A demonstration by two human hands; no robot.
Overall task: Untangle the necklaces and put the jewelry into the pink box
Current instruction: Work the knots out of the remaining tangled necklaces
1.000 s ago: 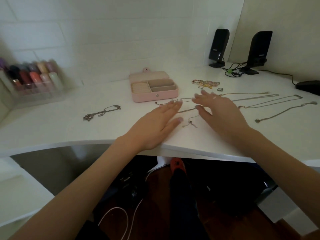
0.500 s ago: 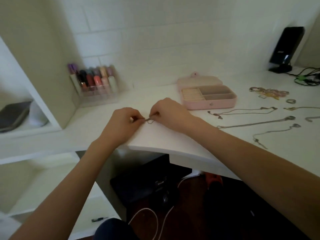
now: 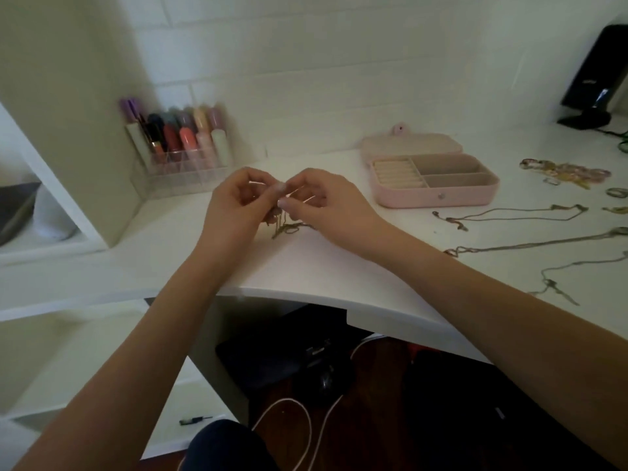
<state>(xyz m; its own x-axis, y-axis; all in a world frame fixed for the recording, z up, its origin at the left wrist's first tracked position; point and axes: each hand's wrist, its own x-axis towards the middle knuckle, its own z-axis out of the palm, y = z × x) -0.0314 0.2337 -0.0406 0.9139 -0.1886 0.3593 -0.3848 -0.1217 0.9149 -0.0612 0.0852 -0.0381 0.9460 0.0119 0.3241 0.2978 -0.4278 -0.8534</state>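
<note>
A tangled thin chain necklace [image 3: 289, 228] hangs from my fingers and trails onto the white desk [image 3: 306, 266]. My left hand [image 3: 234, 205] and my right hand [image 3: 323, 202] both pinch it, raised a little above the desk, fingertips almost touching. The pink jewelry box [image 3: 438, 195] lies open to the right of my hands, its compartments looking bare. Straightened necklaces [image 3: 509, 214] lie stretched out on the desk farther right, with a second chain [image 3: 530, 246] and a third chain [image 3: 557, 280] below. A heap of colourful bracelets [image 3: 567, 171] and a ring [image 3: 616, 192] sit beyond them.
A clear organizer with several lipsticks [image 3: 180, 147] stands against the wall behind my left hand. A black speaker [image 3: 594, 83] is at the far right. A white shelf unit [image 3: 68, 130] borders the desk on the left. Cables and dark items lie on the floor below.
My hands left the straightened chains on the right, went to the tangled necklace on the left, pinched it and lifted it slightly off the desk. The view swung left.
</note>
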